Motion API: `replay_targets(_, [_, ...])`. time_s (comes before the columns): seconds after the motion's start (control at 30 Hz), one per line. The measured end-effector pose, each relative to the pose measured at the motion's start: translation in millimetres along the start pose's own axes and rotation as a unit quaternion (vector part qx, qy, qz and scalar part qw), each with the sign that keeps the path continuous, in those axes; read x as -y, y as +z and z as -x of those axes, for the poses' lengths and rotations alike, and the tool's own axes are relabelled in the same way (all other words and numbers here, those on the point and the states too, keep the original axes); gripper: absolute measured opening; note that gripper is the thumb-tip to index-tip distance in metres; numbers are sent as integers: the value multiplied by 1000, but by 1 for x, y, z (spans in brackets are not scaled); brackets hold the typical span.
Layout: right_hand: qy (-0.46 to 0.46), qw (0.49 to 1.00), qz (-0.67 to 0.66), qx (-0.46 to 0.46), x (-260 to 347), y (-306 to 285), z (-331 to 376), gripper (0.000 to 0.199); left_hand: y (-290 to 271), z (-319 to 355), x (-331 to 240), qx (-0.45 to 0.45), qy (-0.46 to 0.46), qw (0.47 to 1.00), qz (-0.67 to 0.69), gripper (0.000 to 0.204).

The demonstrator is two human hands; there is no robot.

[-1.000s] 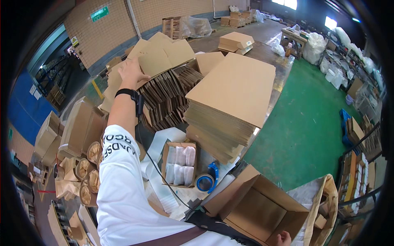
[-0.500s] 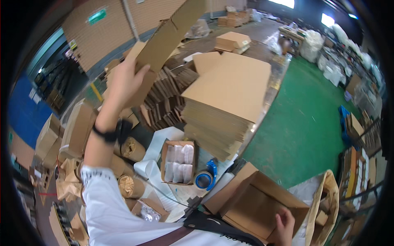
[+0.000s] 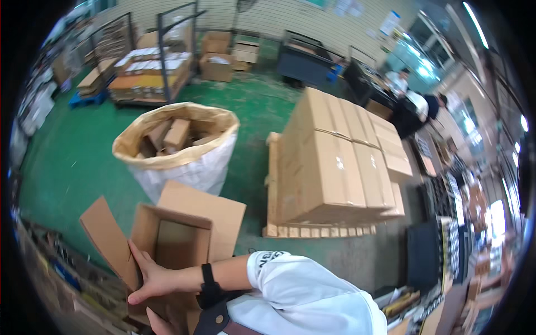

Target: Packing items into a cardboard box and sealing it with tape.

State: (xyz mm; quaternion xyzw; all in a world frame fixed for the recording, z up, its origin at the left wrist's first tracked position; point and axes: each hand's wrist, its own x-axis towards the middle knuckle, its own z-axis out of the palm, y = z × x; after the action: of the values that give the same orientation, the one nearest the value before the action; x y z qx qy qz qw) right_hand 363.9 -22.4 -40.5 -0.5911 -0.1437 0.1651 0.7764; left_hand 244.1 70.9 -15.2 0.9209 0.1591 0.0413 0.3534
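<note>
An open brown cardboard box (image 3: 183, 237) sits low at the left, its flaps spread and its inside visible. My right hand (image 3: 153, 278), with a black band on the wrist, reaches across it from the right. Its index finger lies stretched against the left flap (image 3: 106, 234), and the thumb is spread apart. Just below, at the lower edge, only a small part of my left hand (image 3: 159, 322) shows. The rest of it is hidden, so what it holds cannot be seen.
Behind the box stands a white sack (image 3: 195, 170) with cardboard pieces inside. Taped cartons (image 3: 340, 167) are stacked on a wooden pallet (image 3: 318, 230) to the right. A loaded trolley (image 3: 151, 78) and a dark bin (image 3: 304, 64) stand farther back. Two people (image 3: 416, 103) are at the far right.
The view has swung right, away from the cardboard stacks. My left hand, raised with a flat cardboard piece before, is now low. My right hand has gone from inside the box to its flap.
</note>
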Motion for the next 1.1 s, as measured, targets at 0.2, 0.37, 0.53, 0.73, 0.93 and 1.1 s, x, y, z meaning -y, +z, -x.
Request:
replay_targets(0.2, [193, 959, 205, 28, -51, -68, 29, 126, 23, -31, 104, 121, -6, 975, 185, 43])
replay_targets(0.37, [407, 893, 68, 182, -62, -46, 17, 67, 56, -38, 304, 45, -182, 956, 224, 35])
replay_targets(0.53, [452, 859, -78, 226, -82, -83, -10, 31, 75, -55, 158, 76, -159, 968, 178, 26])
replay_targets(0.73, [344, 654, 556, 381, -90, -54, -84, 47, 123, -60, 165, -13, -298, 954, -14, 42])
replay_targets(0.93, [198, 650, 635, 367, -155, -81, -44, 45, 121, -52, 157, 39, -245, 964, -97, 42])
replay_targets(1.1, [339, 505, 645, 461, -125, -82, -67, 54, 129, -34, 155, -10, -146, 969, -200, 53])
